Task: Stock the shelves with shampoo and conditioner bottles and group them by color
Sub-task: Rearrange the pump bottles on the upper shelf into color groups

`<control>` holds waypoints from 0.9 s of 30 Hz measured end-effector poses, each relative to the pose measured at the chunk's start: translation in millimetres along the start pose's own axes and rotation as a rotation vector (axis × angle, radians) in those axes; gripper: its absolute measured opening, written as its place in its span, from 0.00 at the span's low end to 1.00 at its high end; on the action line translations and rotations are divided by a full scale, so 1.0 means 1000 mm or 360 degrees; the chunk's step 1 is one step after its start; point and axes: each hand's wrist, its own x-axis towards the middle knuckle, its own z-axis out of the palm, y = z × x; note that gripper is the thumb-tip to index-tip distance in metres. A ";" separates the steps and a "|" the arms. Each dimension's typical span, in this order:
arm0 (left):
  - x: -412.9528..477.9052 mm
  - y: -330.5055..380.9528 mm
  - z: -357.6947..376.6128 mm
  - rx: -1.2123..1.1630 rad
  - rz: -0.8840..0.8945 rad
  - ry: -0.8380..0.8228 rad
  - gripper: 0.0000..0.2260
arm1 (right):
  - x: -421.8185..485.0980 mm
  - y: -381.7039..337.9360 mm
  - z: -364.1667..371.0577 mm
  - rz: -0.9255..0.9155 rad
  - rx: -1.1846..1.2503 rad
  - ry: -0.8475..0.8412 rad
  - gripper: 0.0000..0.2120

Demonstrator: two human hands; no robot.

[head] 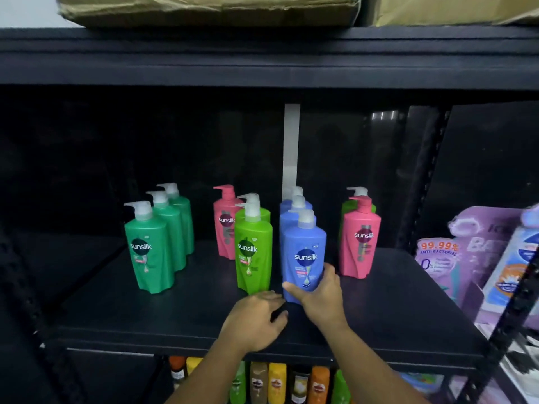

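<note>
On the black shelf (145, 319) stand pump bottles in rows. Three dark green bottles (151, 252) line up at the left. A pink bottle (224, 225) stands behind a light green bottle (253, 252). Three blue bottles form a row, and my right hand (319, 295) grips the front blue bottle (304, 252) at its base. My left hand (256, 319) rests on the shelf just left of it, fingers loosely bent, holding nothing. Farther right, a pink bottle (360, 243) stands in front of another light green bottle (348, 211).
Cardboard boxes (210, 10) sit on the top shelf. Purple and blue refill pouches (478, 258) fill the shelf unit at the right. Several small coloured bottles (277, 383) stand on the shelf below. A black upright post (420, 182) divides the two units.
</note>
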 end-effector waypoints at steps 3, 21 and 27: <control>0.001 -0.002 0.000 -0.0007 -0.0002 0.0008 0.21 | -0.001 0.002 0.009 -0.0064 -0.0002 0.0028 0.41; 0.002 -0.009 0.001 -0.0039 0.0062 0.0145 0.18 | -0.001 0.013 0.003 -0.0064 0.0215 -0.0131 0.31; 0.000 -0.009 0.004 -0.0167 0.0066 0.0215 0.15 | -0.003 0.011 0.006 -0.0108 0.0165 -0.0102 0.31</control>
